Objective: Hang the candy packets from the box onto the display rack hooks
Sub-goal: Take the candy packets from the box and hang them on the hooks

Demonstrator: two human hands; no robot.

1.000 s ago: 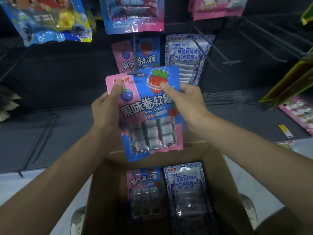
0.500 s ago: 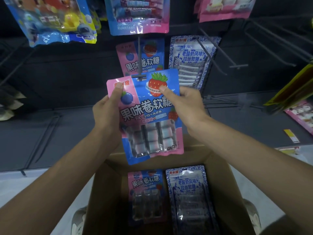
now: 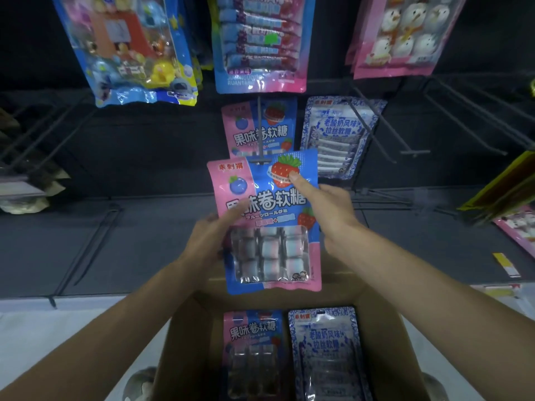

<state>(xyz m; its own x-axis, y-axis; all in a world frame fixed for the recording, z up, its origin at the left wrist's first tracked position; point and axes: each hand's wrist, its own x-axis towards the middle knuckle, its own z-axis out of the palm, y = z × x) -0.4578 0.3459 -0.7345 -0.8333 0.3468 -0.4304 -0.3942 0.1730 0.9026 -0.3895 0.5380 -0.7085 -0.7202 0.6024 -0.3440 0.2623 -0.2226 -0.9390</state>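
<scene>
Head view: three pink-and-blue packets read 果味卷软糖, two blue-and-white ones 老酸奶风味拉丝软糖. The held packet point(image 3: 275, 204) has its top edge at the tip of the hook point(image 3: 259, 131). The blurred left hand point(image 3: 208, 238) pinches its left edge, thumb across the front; the right hand point(image 3: 333, 209) pinches its right side, thumb on the strawberry. A hung packet point(image 3: 278, 131) sits further back on the hook. Right of the hook hangs a blue-and-white hung packet point(image 3: 335, 134). Below the hook, the box point(image 3: 185, 342) holds one of each.
</scene>
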